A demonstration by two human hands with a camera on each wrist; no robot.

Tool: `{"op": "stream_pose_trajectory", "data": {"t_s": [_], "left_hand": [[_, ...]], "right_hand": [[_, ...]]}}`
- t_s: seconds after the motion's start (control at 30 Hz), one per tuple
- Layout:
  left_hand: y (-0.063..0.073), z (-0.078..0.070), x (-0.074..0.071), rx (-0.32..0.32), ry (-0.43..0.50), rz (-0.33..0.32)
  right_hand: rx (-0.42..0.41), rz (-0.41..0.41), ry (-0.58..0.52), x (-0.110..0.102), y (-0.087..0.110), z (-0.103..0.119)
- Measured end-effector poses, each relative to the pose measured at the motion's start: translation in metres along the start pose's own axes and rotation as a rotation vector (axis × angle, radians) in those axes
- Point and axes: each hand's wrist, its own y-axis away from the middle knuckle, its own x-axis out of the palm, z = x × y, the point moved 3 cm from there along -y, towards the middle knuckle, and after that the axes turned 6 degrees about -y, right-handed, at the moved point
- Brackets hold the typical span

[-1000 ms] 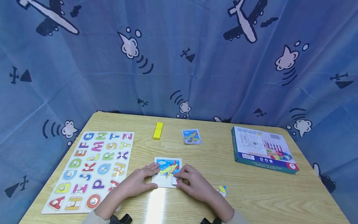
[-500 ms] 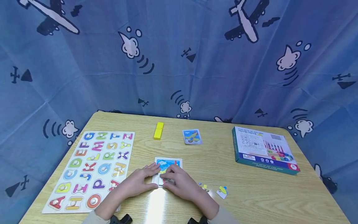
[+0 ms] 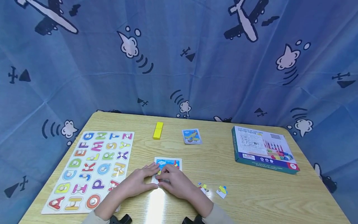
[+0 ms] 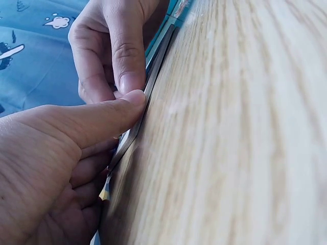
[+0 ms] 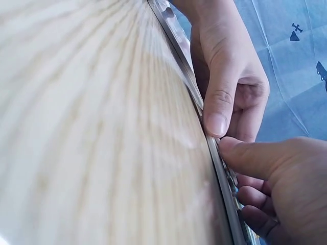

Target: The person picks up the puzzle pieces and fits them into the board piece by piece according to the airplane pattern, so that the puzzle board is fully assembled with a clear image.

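Observation:
A small jigsaw board (image 3: 167, 158) with a yellow-and-red airplane picture lies flat at the middle front of the table. My left hand (image 3: 139, 180) holds its left side, fingers on the left edge and thumb at the near corner. Over the board's lower left part, my right hand (image 3: 176, 182) pinches a small jigsaw piece, mostly hidden beneath the fingers. In the left wrist view, the left thumb (image 4: 115, 115) meets the board's near edge, close to the other hand's fingertips. To the right lie loose jigsaw pieces (image 3: 222, 192), some partly behind the right wrist.
An alphabet puzzle board (image 3: 108, 140) with knobbed letters covers the left of the table. Behind the jigsaw board are a yellow block (image 3: 158, 130) and an airplane picture card (image 3: 191, 136). A flat toy box (image 3: 263, 151) lies at right. A blue curtain (image 3: 167, 62) hangs behind.
My right hand has moved left across the jigsaw board, carrying the piece from the lower right to the lower left part. More loose pieces now show. My left hand has stayed put.

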Motion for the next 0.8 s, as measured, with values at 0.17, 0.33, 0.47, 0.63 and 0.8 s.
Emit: {"op": "stream_pose_trajectory", "data": {"t_s": [0.17, 0.33, 0.47, 0.63, 0.8], "left_hand": [[0.0001, 0.0003, 0.0003, 0.002, 0.002, -0.001], [0.0, 0.0004, 0.0003, 0.006, 0.004, -0.006], [-0.0002, -0.0003, 0.0001, 0.001, 0.003, -0.006], [-0.0006, -0.0023, 0.0009, -0.004, -0.006, -0.01], [0.0003, -0.0047, 0.0028, -0.026, -0.04, -0.043]], "right_hand": [[-0.011, 0.0, 0.0, 0.002, -0.0013, -0.0007], [-0.019, 0.019, 0.02, 0.0021, -0.0021, -0.0008], [-0.028, 0.011, 0.046, 0.0017, -0.0024, -0.0009], [-0.015, -0.028, 0.044, 0.001, -0.0033, -0.001], [0.003, -0.027, 0.04, 0.0017, -0.0023, -0.0005]]}}
